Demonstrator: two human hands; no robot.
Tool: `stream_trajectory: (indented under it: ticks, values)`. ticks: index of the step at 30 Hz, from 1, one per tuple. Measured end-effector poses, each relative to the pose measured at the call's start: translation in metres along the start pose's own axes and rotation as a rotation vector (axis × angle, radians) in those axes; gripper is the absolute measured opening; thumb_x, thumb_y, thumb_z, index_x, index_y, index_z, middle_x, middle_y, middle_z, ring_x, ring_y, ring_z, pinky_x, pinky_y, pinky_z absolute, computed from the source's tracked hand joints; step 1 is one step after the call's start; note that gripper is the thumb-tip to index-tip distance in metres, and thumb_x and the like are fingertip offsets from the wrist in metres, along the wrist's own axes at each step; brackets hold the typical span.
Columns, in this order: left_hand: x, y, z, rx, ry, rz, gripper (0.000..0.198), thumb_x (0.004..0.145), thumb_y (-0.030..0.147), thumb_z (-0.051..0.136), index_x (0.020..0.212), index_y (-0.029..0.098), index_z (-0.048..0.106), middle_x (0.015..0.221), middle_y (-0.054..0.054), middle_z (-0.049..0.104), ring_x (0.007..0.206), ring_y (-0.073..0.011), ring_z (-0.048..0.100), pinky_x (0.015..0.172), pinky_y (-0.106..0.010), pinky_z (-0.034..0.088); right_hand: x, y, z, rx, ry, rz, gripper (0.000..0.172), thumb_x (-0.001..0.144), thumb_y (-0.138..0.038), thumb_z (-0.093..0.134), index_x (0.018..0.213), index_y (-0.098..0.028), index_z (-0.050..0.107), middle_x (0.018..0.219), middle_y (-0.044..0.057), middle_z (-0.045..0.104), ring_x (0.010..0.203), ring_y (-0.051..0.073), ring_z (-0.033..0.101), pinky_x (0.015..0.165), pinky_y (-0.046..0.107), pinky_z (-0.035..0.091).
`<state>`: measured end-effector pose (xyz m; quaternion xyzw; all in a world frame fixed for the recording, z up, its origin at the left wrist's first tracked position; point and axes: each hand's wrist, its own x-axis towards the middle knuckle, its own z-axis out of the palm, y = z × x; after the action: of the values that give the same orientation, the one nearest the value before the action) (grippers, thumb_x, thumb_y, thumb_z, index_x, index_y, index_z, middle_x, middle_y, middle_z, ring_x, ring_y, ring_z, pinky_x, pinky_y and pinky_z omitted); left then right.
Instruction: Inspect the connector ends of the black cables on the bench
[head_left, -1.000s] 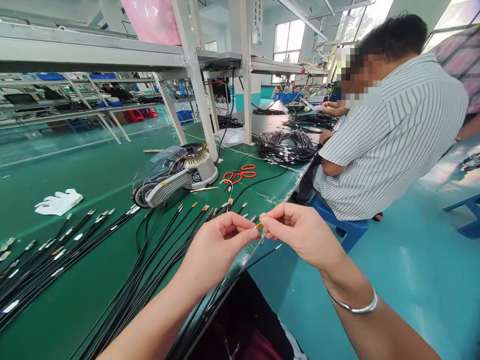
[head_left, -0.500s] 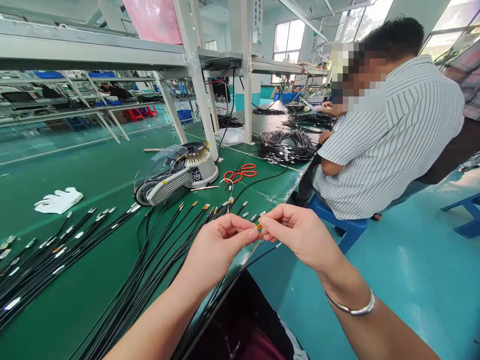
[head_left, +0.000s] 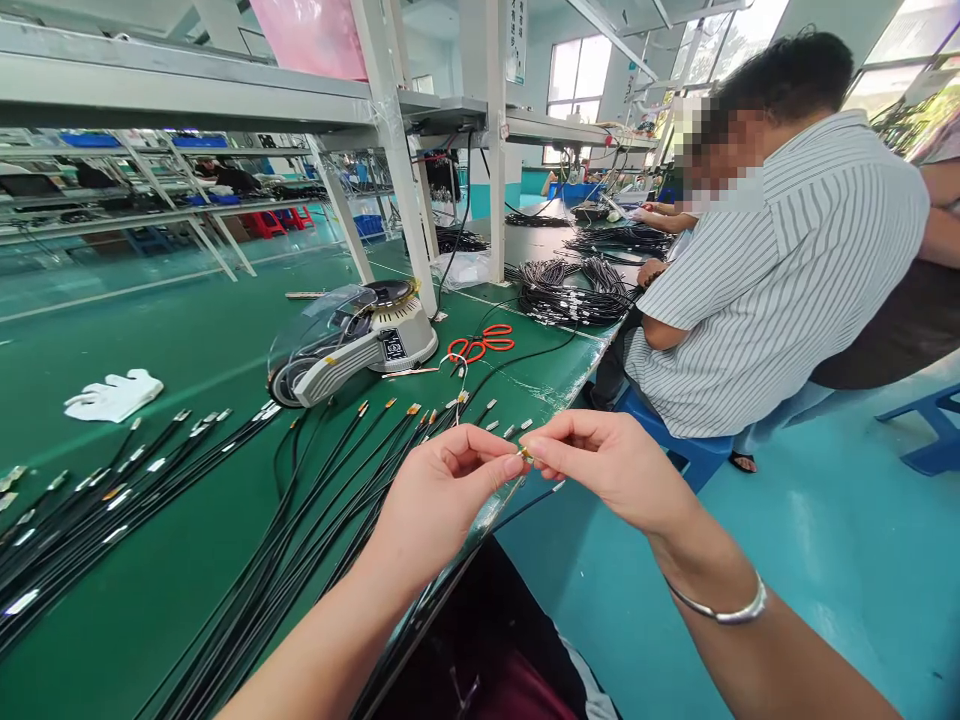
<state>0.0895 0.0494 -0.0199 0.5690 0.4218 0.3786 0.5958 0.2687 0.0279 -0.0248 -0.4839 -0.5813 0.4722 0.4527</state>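
Observation:
My left hand (head_left: 435, 495) is closed in a pinch on the end of a black cable, just above the table's front edge. Facing it, my right hand (head_left: 615, 470) pinches a small piece of amber tape (head_left: 526, 453) at that cable's tip. Fingertips of both hands nearly meet there, and they hide most of the connector. Beneath and left of my left hand, several black cables (head_left: 300, 545) lie side by side on the green table (head_left: 187, 480). Some of their ends carry amber tape, others bare metal connectors.
A tape dispenser (head_left: 401, 345) stands beyond the cables, with red-handled scissors (head_left: 487, 343) to its right. A white glove (head_left: 112, 396) lies at left. Coiled cables (head_left: 574, 295) sit farther back. A person in a striped shirt (head_left: 787, 270) sits on a blue stool (head_left: 694, 460) at right.
My right hand has shifted slightly and its wrist has moved a little to the right. The amber tape looks shorter and closer about the cable tip. My left hand keeps its pinch.

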Motion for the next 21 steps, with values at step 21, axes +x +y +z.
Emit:
stream_trajectory:
  ticks: [21]
  values:
    - [-0.012, -0.004, 0.005, 0.256, -0.086, -0.098, 0.027, 0.080, 0.043, 0.062, 0.075, 0.017, 0.066, 0.062, 0.004, 0.056, 0.053, -0.0077, 0.043, 0.052, -0.020, 0.037, 0.004, -0.007, -0.022, -0.203, -0.146, 0.028, 0.017, 0.080, -0.033, 0.064, 0.075, -0.016, 0.064, 0.072, 0.001, 0.062, 0.065, 0.012, 0.054, 0.056, 0.025, 0.043]
